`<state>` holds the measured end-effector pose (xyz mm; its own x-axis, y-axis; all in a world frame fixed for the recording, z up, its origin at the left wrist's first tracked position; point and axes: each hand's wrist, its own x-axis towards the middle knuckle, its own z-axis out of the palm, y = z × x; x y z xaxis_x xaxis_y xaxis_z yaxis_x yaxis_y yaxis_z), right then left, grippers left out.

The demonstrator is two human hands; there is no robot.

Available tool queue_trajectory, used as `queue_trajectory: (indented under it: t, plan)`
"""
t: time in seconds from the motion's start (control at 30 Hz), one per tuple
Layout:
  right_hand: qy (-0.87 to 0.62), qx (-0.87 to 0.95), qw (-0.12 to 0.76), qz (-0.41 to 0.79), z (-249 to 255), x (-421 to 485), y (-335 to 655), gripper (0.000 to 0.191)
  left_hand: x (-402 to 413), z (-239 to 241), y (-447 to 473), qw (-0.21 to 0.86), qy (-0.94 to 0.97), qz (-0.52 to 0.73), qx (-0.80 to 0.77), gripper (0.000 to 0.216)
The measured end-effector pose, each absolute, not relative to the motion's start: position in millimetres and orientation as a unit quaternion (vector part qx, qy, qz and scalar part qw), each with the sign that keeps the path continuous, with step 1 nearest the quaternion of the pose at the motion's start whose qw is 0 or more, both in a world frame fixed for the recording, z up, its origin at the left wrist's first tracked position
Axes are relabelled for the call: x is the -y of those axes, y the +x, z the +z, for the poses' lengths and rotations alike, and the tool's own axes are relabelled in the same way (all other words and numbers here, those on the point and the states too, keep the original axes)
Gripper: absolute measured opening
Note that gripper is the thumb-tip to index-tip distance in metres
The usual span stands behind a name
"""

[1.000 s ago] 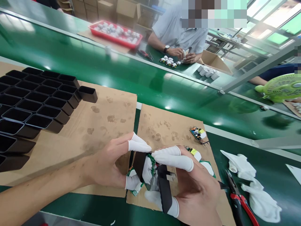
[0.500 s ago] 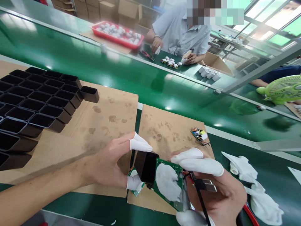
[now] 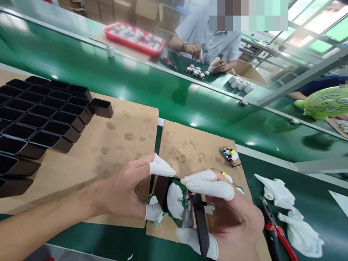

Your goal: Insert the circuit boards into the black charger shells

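Note:
Between the thumb and fingers of my left hand is a black plastic case, its open end facing right. White finger cots cover the gripping fingertips. My right hand, also in finger cots, grips a green circuit board smeared with white paste. The board's left end is inside the case. At its right end a black end cap with a metal prong stands apart from the case mouth, beside the right fingers. Partly hidden behind the left thumb, another circuit board lies on the cardboard.
Rows of black cases stand on the left cardboard. Another circuit board lies at the right cardboard's far edge. Red-handled pliers and white cloths are at right. Across the green belt, a co-worker sits near a red tray.
My right hand has moved left, pushing the board deeper into the case. The end cap has come nearer the case, and the pliers and a board behind the hand now show. My left hand stays nearly still.

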<state>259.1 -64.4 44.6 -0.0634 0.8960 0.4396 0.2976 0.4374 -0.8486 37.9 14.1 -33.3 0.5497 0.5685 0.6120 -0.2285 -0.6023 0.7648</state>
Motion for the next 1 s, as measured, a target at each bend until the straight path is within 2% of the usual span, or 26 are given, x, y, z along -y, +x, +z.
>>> queue_trajectory:
  t: [0.57, 1.0]
  plan:
    - [-0.422, 0.694, 0.504, 0.296, 45.9, 60.1, 256.3, 0.055, -13.6, -32.7, 37.7, 0.428, 0.770, 0.461, -0.106, 0.071]
    - [-0.425, 0.693, 0.502, 0.295, 42.6, 61.5, 257.3, 0.057, -15.3, -32.3, 38.4, 0.440, 0.767, 0.455, -0.106, 0.078]
